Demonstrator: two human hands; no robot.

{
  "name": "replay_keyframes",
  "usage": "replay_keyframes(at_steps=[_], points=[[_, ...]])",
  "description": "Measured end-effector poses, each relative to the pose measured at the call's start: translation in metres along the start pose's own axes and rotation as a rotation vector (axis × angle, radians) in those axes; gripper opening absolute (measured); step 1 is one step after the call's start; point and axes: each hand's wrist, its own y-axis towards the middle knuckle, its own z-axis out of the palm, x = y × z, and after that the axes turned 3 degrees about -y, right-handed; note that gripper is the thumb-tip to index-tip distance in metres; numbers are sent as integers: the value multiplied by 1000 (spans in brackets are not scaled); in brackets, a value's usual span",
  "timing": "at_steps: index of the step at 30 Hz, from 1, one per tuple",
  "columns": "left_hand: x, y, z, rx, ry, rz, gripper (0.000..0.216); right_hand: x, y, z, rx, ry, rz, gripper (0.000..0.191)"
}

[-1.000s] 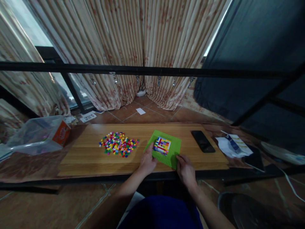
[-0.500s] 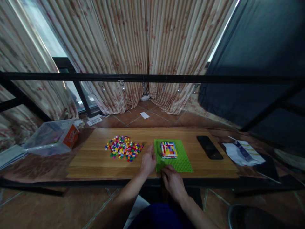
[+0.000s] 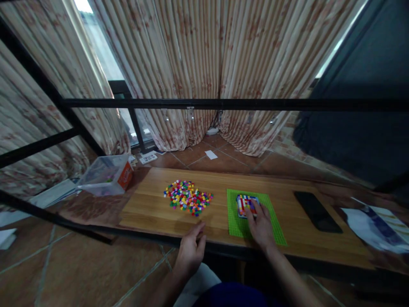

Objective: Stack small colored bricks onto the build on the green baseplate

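Note:
A green baseplate (image 3: 271,225) lies flat on the wooden table (image 3: 150,209), with a block of multicoloured bricks (image 3: 243,203) built on its far half. My right hand (image 3: 260,224) rests on the plate, its fingers spread flat and their tips touching the near edge of the brick block. My left hand (image 3: 191,248) sits at the table's front edge, left of the plate, fingers loosely curled and holding nothing. A heap of small loose coloured bricks (image 3: 188,201) lies left of the plate.
A black phone (image 3: 317,205) lies right of the plate, with white papers (image 3: 373,224) beyond it. A clear plastic box (image 3: 105,175) with an orange label stands at the table's left end. A black metal frame bar (image 3: 223,103) crosses in front of the curtains.
My right hand moved from the plate's near corner up onto the plate, reaching the brick block. My left hand drew back from the plate's left side to the table edge. The view swung left.

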Motion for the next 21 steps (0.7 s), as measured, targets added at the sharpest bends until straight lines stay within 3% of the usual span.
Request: replay_keyframes(at_steps=[6,11,14,18,21], points=[[25,13,-50,-220,50,-29,35,18,-9,19,-7,28,-28,65],[28,49,-82,-314,225,18,32,28,-12,24,-60,31,12,65],[23,85,-90,-304,362,89,34,28,-15,24,-76,39,18,63],[15,132,-92,-124,565,143,36,28,-17,24,-92,23,28,61],[13,152,-89,18,643,166,29,29,-18,24,-99,17,30,60]])
